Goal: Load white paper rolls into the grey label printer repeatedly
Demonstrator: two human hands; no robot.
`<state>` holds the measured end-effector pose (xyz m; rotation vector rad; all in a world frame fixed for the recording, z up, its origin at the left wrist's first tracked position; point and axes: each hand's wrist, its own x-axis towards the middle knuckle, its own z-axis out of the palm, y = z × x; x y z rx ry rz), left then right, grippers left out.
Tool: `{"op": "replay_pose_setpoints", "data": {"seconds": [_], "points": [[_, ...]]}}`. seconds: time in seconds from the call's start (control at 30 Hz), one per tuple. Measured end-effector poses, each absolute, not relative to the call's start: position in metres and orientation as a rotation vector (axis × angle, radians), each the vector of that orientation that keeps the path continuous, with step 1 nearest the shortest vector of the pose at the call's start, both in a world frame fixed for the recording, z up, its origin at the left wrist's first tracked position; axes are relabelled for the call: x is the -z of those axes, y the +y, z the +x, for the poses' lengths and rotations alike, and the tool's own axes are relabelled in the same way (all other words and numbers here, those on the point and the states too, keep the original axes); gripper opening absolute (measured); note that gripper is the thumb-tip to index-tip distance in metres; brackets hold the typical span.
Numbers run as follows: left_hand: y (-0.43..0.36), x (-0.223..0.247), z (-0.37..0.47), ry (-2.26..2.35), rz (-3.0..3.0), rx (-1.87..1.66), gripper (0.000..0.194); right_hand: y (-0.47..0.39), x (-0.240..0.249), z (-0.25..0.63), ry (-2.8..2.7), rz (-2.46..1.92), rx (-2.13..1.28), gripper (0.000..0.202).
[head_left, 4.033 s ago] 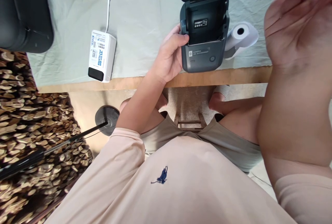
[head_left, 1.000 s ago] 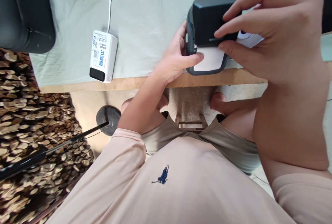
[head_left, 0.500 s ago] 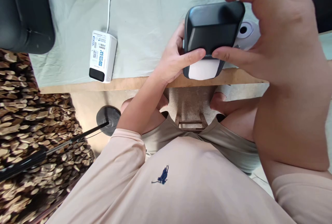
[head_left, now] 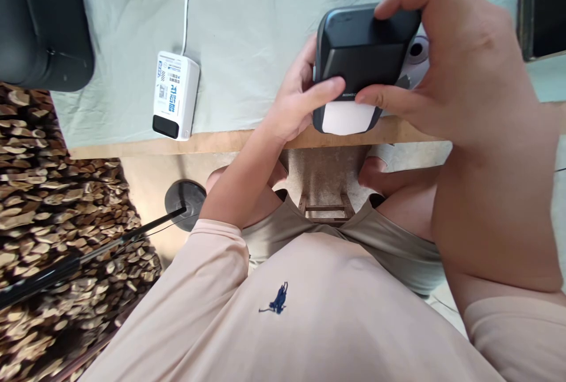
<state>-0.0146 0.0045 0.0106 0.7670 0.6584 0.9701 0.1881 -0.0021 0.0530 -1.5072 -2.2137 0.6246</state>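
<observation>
Both hands hold a rounded black box-shaped device [head_left: 358,66] with a white lower panel, above the table's near edge. Small lettering runs along its lower front, too small to read in full. My left hand [head_left: 300,96] grips its left side, with the thumb on the front and the other fingers partly hidden behind. My right hand [head_left: 455,58] clasps the right side, its thumb at the lower front edge and its fingertips on the top corner. Partly hidden behind my right hand is a white rounded object [head_left: 418,63] with a dark round centre.
A white power bank [head_left: 172,96] with a short white cable [head_left: 186,13] lies on the pale green cloth [head_left: 247,34]. A black case-like object [head_left: 44,22] is at the upper left, a dark flat object [head_left: 546,10] at the upper right. A black stand [head_left: 177,211] and stacked firewood [head_left: 39,217] are at left.
My right hand has shifted down and slightly left on the device, its fingertips moving further onto the top. My left thumb has slid slightly left. More of the lettering shows.
</observation>
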Motion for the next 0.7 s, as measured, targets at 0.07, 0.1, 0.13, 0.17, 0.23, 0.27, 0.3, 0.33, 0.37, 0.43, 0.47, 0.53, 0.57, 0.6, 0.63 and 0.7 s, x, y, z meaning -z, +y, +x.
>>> {"op": "replay_pose_setpoints", "data": {"seconds": [0.07,0.1,0.13,0.17,0.23,0.27,0.3,0.33,0.37,0.43,0.47,0.53,0.57,0.6,0.63,0.7], "points": [[0.006,-0.008,-0.014,0.566,0.677,-0.962,0.019,-0.002,-0.052,0.190,-2.211,-1.494,-0.605,0.066],[0.007,-0.007,-0.014,0.543,0.641,-0.948,0.021,-0.002,-0.051,0.191,-2.214,-1.486,-0.594,0.065],[0.008,-0.006,-0.013,0.545,0.619,-0.942,0.022,-0.001,-0.051,0.192,-2.217,-1.483,-0.583,0.063],[0.008,-0.006,-0.013,0.570,0.609,-0.950,0.024,-0.001,-0.051,0.192,-2.221,-1.480,-0.575,0.062],[0.009,-0.006,-0.012,0.637,0.615,-0.957,0.027,-0.001,-0.051,0.193,-2.228,-1.480,-0.574,0.061],[0.009,-0.006,-0.012,0.656,0.619,-0.949,0.027,0.000,-0.052,0.193,-2.229,-1.481,-0.575,0.061],[0.009,-0.007,-0.012,0.666,0.619,-0.941,0.027,0.000,-0.052,0.193,-2.232,-1.483,-0.584,0.061],[0.009,-0.007,-0.012,0.663,0.615,-0.936,0.026,0.000,-0.052,0.194,-2.234,-1.486,-0.593,0.061],[0.009,-0.007,-0.012,0.656,0.610,-0.927,0.025,0.001,-0.052,0.194,-2.234,-1.484,-0.602,0.062],[0.008,-0.007,-0.012,0.650,0.601,-0.928,0.025,0.001,-0.051,0.196,-2.233,-1.469,-0.632,0.066],[0.008,-0.007,-0.012,0.648,0.599,-0.927,0.025,0.001,-0.051,0.197,-2.232,-1.461,-0.650,0.069],[0.009,-0.007,-0.013,0.672,0.613,-0.910,0.027,0.001,-0.050,0.199,-2.229,-1.447,-0.685,0.075],[0.009,-0.007,-0.013,0.698,0.626,-0.903,0.027,0.001,-0.050,0.199,-2.227,-1.445,-0.711,0.077],[0.009,-0.007,-0.013,0.723,0.637,-0.897,0.027,0.000,-0.050,0.200,-2.223,-1.446,-0.732,0.079],[0.009,-0.008,-0.013,0.743,0.645,-0.890,0.027,0.000,-0.050,0.200,-2.217,-1.444,-0.750,0.080],[0.009,-0.008,-0.013,0.754,0.637,-0.890,0.028,-0.001,-0.051,0.201,-2.203,-1.426,-0.760,0.078]]}}
